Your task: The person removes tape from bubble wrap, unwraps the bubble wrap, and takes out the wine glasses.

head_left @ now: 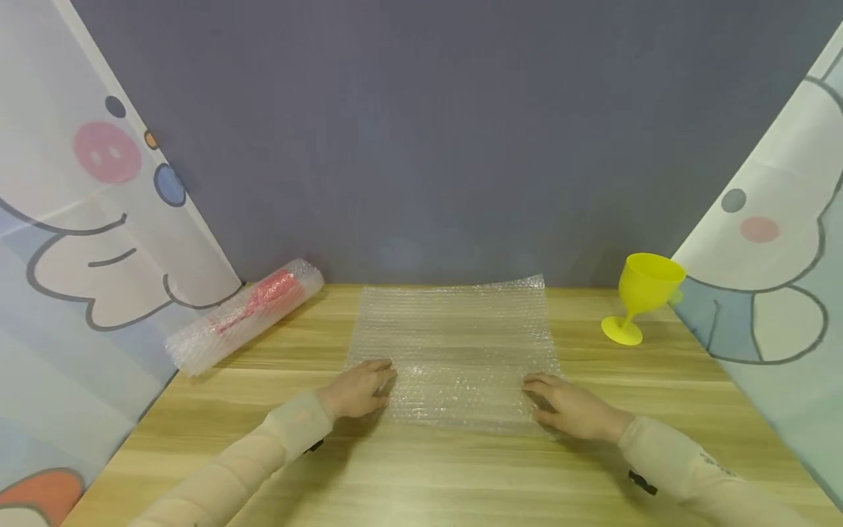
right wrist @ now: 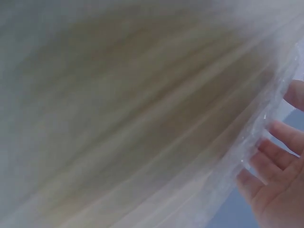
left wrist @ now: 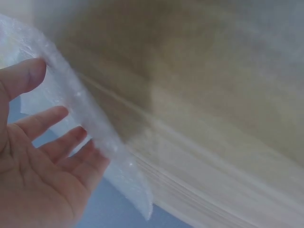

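Head: yellow goblet (head_left: pixel 648 284) stands right, bubble-wrapped bundle (head_left: pixel 246 316) lies left, both apart from the clear, dimpled sheet (head_left: pixel 454 333); wood-grain counter (head_left: pixel 454 479) borders its near edge. Left wrist: your left hand (left wrist: pixel 45 171), grip relaxed, spread, fingers touching the sheet's edge. Right wrist: your right hand (right wrist: pixel 281 185), grip likewise unclosed, fingertips against the opposite edge.

Two hands (head_left: pixel 357 388) (head_left: pixel 574 408), one bubble-wrap sheet (head_left: pixel 461 333), one roll (head_left: pixel 244 320), one goblet (head_left: pixel 648 284)
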`<state>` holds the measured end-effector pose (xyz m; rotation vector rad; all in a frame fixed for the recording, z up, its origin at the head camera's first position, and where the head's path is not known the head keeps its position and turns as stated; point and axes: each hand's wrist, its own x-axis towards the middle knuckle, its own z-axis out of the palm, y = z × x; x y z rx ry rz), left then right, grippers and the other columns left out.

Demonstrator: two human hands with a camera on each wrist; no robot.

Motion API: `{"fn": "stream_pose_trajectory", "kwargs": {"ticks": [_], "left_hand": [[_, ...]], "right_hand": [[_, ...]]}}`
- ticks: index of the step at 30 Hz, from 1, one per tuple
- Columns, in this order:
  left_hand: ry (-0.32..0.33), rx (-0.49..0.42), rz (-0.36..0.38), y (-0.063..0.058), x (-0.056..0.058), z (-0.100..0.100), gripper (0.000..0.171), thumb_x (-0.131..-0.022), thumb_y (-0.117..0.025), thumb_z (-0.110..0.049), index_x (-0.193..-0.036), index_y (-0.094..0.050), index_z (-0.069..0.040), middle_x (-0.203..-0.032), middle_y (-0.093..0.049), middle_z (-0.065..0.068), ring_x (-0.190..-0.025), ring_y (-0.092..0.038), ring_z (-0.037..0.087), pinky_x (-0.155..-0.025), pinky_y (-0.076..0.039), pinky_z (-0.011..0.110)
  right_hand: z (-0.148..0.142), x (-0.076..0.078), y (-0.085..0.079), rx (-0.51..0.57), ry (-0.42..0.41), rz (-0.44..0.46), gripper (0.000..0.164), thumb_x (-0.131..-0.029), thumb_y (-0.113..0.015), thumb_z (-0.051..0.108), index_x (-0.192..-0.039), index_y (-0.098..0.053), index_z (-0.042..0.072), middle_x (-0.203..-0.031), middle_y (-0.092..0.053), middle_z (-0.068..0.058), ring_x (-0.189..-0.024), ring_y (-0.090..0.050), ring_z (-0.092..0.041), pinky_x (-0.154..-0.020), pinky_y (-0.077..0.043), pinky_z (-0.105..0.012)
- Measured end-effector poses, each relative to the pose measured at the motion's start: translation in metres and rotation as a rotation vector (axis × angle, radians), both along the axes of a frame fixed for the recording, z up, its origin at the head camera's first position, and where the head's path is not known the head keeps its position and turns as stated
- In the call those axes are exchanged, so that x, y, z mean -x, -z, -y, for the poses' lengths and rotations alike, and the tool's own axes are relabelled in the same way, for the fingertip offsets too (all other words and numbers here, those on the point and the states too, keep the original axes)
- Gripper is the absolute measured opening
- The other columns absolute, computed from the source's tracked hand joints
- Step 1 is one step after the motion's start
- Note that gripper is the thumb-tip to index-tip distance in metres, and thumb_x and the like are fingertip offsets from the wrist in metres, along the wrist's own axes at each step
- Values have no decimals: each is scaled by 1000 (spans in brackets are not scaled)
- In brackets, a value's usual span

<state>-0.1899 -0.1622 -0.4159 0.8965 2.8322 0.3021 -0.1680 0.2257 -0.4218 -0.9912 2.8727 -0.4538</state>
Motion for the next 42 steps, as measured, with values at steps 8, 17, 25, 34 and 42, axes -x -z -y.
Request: {"fn": "stream_pose_trajectory", "kwargs": {"ticks": [8,17,25,34,42], "left_hand": [[-9,-15,16,6,12,-3,53,-88,-59,-20,-134,-43,0,-144,-34,20,-131,-34,38,-109,-28,52],[-18,13,11,2,16,-8,54,-89,-57,-22,-135,-41,1,-145,-31,19,-132,-32,37,-110,-27,50],[5,25,20,-2,17,-7,54,-90,-56,-24,-136,-40,0,-145,-30,21,-132,-31,38,-109,-27,51],[34,-61,46,3,16,2,51,-91,-55,-25,-135,-42,-1,-146,-29,22,-132,-30,40,-108,-25,56],[29,-187,73,1,17,25,54,-89,-58,-25,-134,-42,1,-145,-30,23,-131,-31,41,-106,-30,55]], "right_hand": [[-6,11,6,-1,13,-6,50,-86,-61,23,-125,-49,-6,-132,-47,-22,-120,-45,-41,-99,-39,-52],[-10,18,2,-10,6,-35,48,-86,-62,22,-123,-51,-6,-130,-48,-23,-119,-46,-41,-99,-38,-53],[-10,20,0,-18,-6,-34,46,-85,-62,19,-122,-51,-5,-130,-48,-22,-119,-46,-41,-98,-39,-54],[-7,19,2,-8,18,-11,46,-85,-62,19,-123,-51,-5,-131,-48,-22,-120,-45,-41,-100,-37,-54],[-4,17,-2,2,4,-41,43,-85,-63,17,-120,-53,-6,-127,-50,-24,-117,-46,-43,-98,-38,-55]]}}
